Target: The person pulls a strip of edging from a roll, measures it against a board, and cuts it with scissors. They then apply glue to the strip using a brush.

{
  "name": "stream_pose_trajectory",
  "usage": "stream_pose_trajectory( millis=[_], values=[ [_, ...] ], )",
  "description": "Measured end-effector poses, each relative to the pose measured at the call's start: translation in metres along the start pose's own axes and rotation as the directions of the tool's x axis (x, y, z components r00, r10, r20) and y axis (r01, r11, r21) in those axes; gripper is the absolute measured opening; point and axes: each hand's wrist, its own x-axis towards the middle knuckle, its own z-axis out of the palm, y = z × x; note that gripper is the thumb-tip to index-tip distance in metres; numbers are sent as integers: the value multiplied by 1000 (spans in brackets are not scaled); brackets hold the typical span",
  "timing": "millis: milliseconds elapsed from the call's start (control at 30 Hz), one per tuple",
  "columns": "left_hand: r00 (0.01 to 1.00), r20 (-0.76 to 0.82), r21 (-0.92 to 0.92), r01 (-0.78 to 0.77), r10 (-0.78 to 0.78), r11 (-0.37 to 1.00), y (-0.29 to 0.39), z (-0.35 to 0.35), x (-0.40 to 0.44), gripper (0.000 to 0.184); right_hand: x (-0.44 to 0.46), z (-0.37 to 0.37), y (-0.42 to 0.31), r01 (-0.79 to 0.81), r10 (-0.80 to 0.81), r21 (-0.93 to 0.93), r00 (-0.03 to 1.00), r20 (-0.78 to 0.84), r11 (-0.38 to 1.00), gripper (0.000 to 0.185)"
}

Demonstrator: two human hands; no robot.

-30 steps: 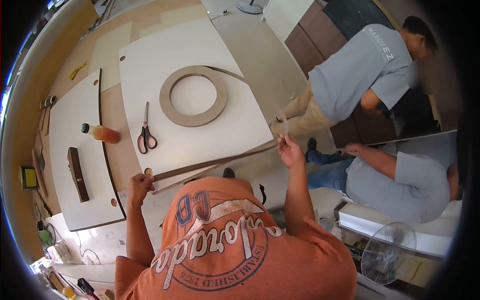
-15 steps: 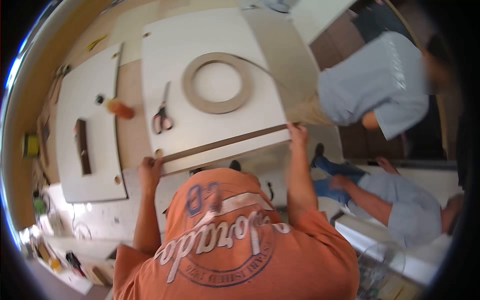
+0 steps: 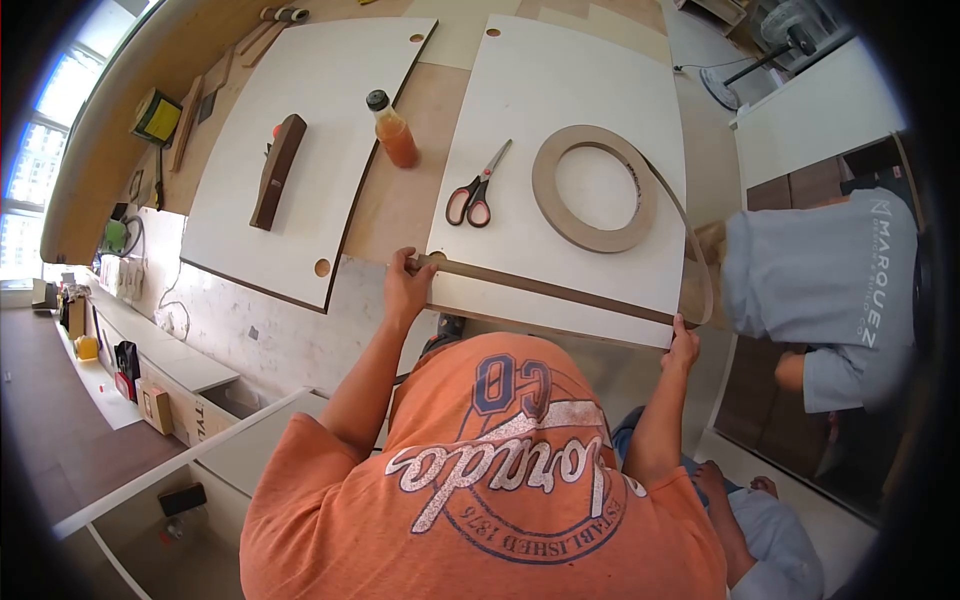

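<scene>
In mid-frame, our left hand point(image 3: 405, 290) and right hand point(image 3: 683, 346) pinch the strip point(image 3: 550, 287), likely to hold it straight.

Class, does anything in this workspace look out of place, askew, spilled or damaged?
Nothing clearly stands out. The bottle of orange liquid is capped, with no visible spill; the scissors and roll lie flat on the white panel; the strip runs between the left hand and right hand.

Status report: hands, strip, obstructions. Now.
Left hand, right hand holding edge-banding strip across white panel. Strip loops back to coil. Scissors lie apart from strip; no obstruction seen.
</scene>
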Motion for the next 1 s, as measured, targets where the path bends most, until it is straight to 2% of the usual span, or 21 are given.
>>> stream_pose_trajectory(
  millis=[133, 233, 267, 300, 333, 367, 467, 667, 767, 867, 933, 967, 1000],
  values=[
    [996, 62, -98, 69, -63, 993, -7, 1, 6, 43, -2, 3, -4, 30, -32, -54, 998, -46, 998, 27],
    [994, 79, -82, 85, -78, 993, -9, -2, 7, 43, 7, -2, 3, 16, -15, -19, 997, 71, 1000, 36],
    [993, 91, -67, 86, -80, 994, -15, -1, 11, 43, 0, 3, -2, 23, -26, -105, 999, -31, 994, 40],
    [991, 97, -66, 97, -91, 993, -14, -1, 11, 43, 21, -6, 18, 29, -29, -74, 1000, 0, 997, 45],
    [989, 113, -66, 106, -99, 992, -12, -2, 9, 43, 13, -9, 5, -7, 11, -77, 998, 60, 997, 51],
    [987, 116, -151, 125, -108, 981, -11, -1, 7, 42, 16, -4, 11, 14, -17, -69, 999, -48, 998, 52],
    [990, 115, -160, 102, -84, 982, -6, -2, 6, 40, 11, -1, 8, 33, -32, 21, 998, -47, 999, 39],
    [987, 136, -186, 108, -83, 977, 5, 0, 6, 37, -8, -1, -19, 2, -9, 105, 998, 69, 995, 33],
    [986, 141, -170, 112, -89, 979, 9, -3, 5, 38, -14, -4, -27, -9, 5, 46, 998, 70, 999, 33],
    [983, 156, -133, 121, -100, 984, 8, -1, 4, 41, 4, -9, -8, 49, -50, 15, 996, 72, 999, 35],
    [984, 146, -49, 105, -97, 993, 1, -5, 7, 43, 22, -22, 3, 35, -18, -116, 989, 148, 993, 36],
    [990, 106, -10, 93, -92, 996, -5, -3, 8, 42, 24, -23, 4, 43, -24, -92, 979, 201, 995, 34],
    [983, 126, -45, 141, -134, 989, 0, -5, 5, 42, 14, -16, 2, 85, -85, 10, 986, 143, 996, 31]
  ],
)
